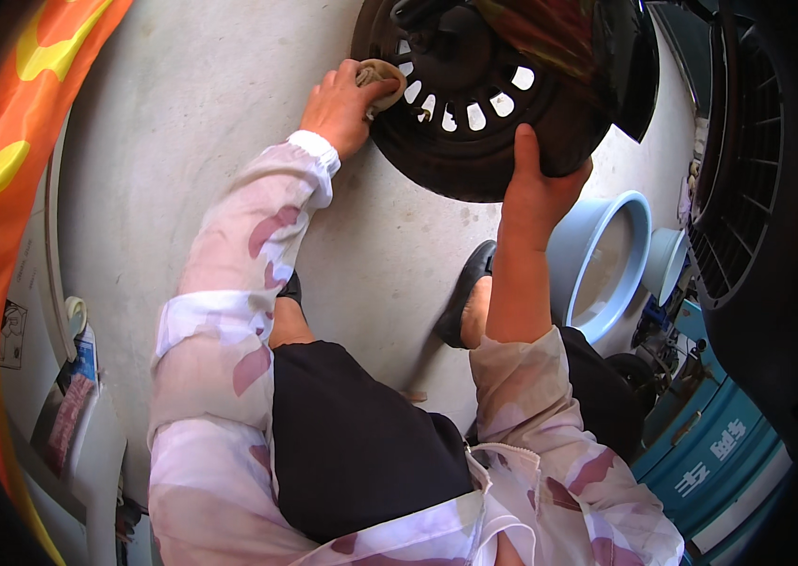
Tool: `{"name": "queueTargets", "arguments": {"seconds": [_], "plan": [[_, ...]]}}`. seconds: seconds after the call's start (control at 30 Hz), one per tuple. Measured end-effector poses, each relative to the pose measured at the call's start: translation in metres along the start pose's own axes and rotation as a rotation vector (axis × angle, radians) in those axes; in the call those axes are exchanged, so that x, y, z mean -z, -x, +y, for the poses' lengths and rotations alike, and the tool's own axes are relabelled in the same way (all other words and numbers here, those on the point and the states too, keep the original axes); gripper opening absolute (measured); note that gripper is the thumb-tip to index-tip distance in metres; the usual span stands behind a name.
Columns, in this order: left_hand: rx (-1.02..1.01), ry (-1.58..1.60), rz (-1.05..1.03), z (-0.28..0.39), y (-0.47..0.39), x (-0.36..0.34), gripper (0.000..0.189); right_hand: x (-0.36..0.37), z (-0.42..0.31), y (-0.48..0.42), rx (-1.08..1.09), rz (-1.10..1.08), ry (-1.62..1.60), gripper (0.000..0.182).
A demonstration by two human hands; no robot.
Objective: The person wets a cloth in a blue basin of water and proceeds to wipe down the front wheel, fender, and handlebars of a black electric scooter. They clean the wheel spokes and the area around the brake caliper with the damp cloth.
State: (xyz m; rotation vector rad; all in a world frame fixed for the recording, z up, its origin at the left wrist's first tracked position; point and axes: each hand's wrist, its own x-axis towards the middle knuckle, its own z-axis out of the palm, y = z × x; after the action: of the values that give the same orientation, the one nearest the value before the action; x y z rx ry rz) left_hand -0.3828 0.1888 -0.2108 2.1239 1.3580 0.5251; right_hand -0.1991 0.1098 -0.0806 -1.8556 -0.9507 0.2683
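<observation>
A dark spoked wheel with a black tyre [441, 166] stands before me at the top of the view, under a black and red-patterned fender [547, 35]. At its left side my left hand [342, 106] grips a bunched beige cloth [386, 81], pressed to the tyre. On the tyre's lower right lies my right hand [540, 184], its thumb up against the sidewall and its other fingers hidden behind the tyre.
A light blue basin [562, 247] holding murky water is right of my right forearm, with a smaller pale basin [662, 265] beyond it. A teal metal drum [710, 446] with machine parts stands lower right. Orange and yellow fabric [52, 106] hangs at the left edge.
</observation>
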Motion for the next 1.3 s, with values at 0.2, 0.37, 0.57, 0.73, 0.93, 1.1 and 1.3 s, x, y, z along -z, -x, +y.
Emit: {"name": "queueTargets", "arguments": {"seconds": [0.2,0.37,0.57,0.73,0.93,1.1,1.3], "plan": [[-0.178,-0.213,0.047,0.006,-0.004,0.004,0.056,-0.001,0.001,0.000,0.004,-0.014,-0.011,0.081],[0.022,-0.174,-0.187,0.026,-0.013,0.007,0.053,0.002,-0.004,0.000,-0.050,-0.007,-0.024,0.081],[0.314,0.749,-0.454,0.001,-0.036,0.000,0.051,0.002,-0.003,-0.001,-0.039,-0.010,-0.011,0.079],[0.269,0.842,-0.203,-0.015,-0.024,0.012,0.060,0.004,-0.011,0.022,0.397,0.121,0.307,0.073],[0.125,0.599,0.098,0.018,-0.026,0.001,0.050,-0.009,-0.017,0.032,0.799,-0.046,0.415,0.022],[0.141,0.175,-0.048,0.025,-0.021,0.001,0.041,-0.015,-0.003,0.033,0.854,-0.082,0.535,0.013],[0.150,0.347,0.136,0.030,-0.016,0.025,0.035,-0.015,0.004,0.039,0.828,-0.110,0.593,0.012]]}}
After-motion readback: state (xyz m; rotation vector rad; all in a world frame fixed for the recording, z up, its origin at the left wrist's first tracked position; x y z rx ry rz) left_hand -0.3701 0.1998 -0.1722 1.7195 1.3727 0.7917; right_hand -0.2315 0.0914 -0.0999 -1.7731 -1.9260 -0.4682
